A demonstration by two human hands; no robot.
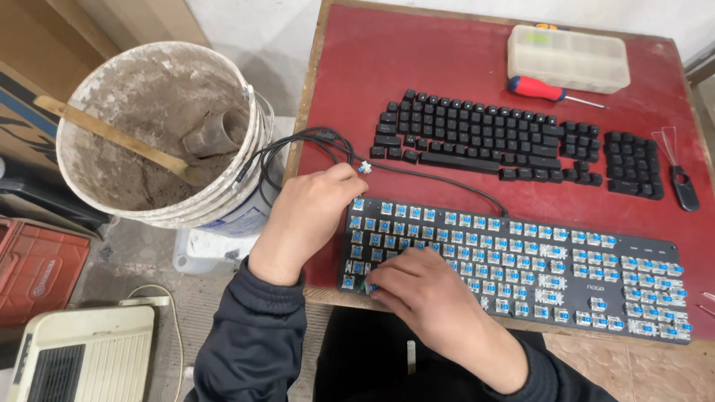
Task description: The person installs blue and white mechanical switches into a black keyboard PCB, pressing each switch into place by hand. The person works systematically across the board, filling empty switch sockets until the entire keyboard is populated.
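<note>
A red-topped table [447,59] is seen beside a dirty white bucket [160,134] in which a wooden stick [112,134] is stood. On the table a stripped keyboard [521,268] with bare blue switches is laid along the near edge; its removed black keycaps [484,138] are set out in rows behind it, with a clear plastic box [570,58], a red-handled screwdriver [547,91] and a keycap puller [681,182] further back. The left hand [309,219] is closed around the keyboard's top left corner, near its cable [313,145]. The right hand [428,290] is rested on the lower left switches; whether anything is pinched cannot be told.
</note>
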